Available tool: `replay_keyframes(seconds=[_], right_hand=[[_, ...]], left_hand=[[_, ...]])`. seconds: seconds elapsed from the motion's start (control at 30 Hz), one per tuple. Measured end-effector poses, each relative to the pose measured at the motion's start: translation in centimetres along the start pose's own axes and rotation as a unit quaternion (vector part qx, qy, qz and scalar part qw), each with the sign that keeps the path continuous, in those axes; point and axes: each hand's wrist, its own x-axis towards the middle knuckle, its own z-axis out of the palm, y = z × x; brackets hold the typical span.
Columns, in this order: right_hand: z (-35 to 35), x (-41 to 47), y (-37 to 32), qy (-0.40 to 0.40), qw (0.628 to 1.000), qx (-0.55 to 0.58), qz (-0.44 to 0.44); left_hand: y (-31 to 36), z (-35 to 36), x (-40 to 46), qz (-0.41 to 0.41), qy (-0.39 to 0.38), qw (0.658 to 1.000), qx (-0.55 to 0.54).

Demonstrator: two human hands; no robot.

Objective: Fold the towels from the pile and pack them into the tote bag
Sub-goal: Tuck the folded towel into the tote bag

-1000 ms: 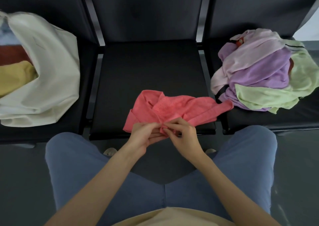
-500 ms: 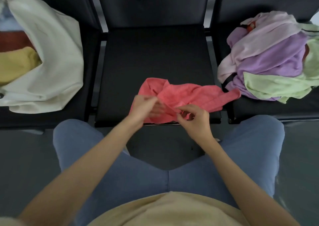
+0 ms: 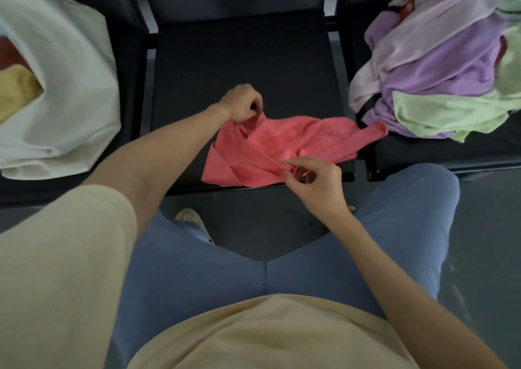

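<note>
Black seats (image 3: 242, 66) run across the frame's upper half. On the middle 1, at center, a crumpled coral towel (image 3: 284, 148) lies; the left hand (image 3: 242, 104) pinches its upper edge and the right hand (image 3: 313, 179) pinches its lower edge. At upper right sits the towel pile (image 3: 439, 66); at upper left, the white tote bag (image 3: 67, 92) holds a yellow towel (image 3: 17, 92).

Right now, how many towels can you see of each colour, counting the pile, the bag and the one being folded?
Coral towel: 1
Purple towel: 1
Pale pink towel: 1
Light green towel: 1
Yellow towel: 1
Rust-red towel: 1
Total: 6 visible; more may be hidden.
</note>
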Motion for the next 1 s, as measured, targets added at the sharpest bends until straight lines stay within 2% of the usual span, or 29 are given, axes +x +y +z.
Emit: replay_keyframes(seconds=[0.1,0.2,0.3,0.43,0.6,0.77,1.0], right_hand=[[-1.1,0.2,-0.3,0.026,0.999,0.009,0.025],[-2.7,0.4,-0.8,0.069,0.997,0.010,0.044],[-5.0,0.7,-1.6,0.113,0.991,0.031,0.071],[-8.2,1.2,-2.9,0.140,0.984,0.062,0.087],[-9.8,1.2,-6.2,0.138,0.988,0.066,0.035],[-11.5,2.3,-10.7,0.211,0.971,0.111,-0.013],[-12.8,3.9,-14.2,0.237,0.959,0.147,-0.058]], left_hand=[[0.0,-0.5,-0.3,-0.044,0.049,0.997,-0.034],[-0.9,-2.5,-1.5,-0.114,0.157,0.978,-0.070],[-2.7,-5.8,-4.3,-0.148,0.229,0.958,-0.092],[-3.4,-9.3,-9.5,-0.178,0.260,0.944,-0.101],[-1.7,-12.9,-13.8,-0.173,0.339,0.924,-0.048],[1.0,-18.2,-16.7,-0.136,0.496,0.852,-0.094],[3.9,-23.3,-20.0,-0.064,0.652,0.729,-0.197]])
